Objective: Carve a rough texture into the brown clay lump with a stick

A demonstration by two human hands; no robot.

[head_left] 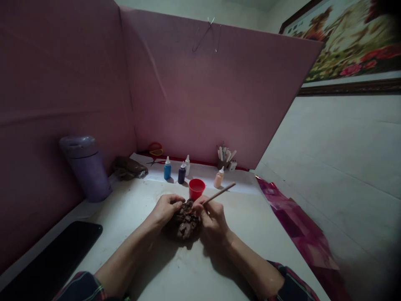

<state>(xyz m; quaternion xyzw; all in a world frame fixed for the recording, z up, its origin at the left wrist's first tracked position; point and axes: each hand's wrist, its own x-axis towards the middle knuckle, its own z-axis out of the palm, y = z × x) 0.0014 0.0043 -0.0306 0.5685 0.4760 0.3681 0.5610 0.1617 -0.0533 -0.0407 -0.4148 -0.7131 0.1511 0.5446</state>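
Note:
A lumpy brown clay piece [187, 228], its surface rough with small petal-like bits, sits on the table in front of me. At its upper left edge my left hand [167, 210] is closed, thumb and fingers pinching the clay. My right hand [214, 217] grips a thin wooden stick [221, 192], like a tool or brush handle, which slants up to the right. Its lower end is hidden by my fingers near the clay's right side. Just beyond the hands stands a small red cup [196, 190].
Behind the cup stand a blue bottle [167, 170], a dark purple bottle [182, 174], a white bottle [187, 164] and a peach bottle [219, 179]. A tool holder [222, 164], scissors [155, 162], wrapped brown clay [129, 167], purple tumbler [89, 171] and black phone-like slab [56, 261] lie around.

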